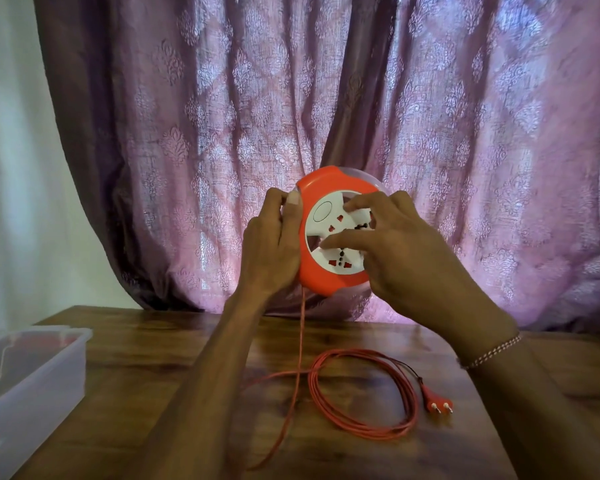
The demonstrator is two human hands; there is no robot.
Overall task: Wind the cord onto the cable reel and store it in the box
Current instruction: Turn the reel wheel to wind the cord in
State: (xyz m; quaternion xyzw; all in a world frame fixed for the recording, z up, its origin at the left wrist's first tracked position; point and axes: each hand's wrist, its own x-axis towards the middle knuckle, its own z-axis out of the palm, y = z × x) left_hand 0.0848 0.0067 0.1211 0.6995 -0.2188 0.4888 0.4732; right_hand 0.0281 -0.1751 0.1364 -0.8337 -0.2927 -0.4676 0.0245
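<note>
Cable reel (333,233) is held upright above the wooden table (160,368), socket face toward the person. Left hand (271,251) grips its rim; right hand (388,251) lays spread fingers on the white hub. Cord (361,393) hangs straight down to loose coils below.

Glossy plastic reel (329,237), polished wood table (187,368), translucent plastic box (32,375).
</note>
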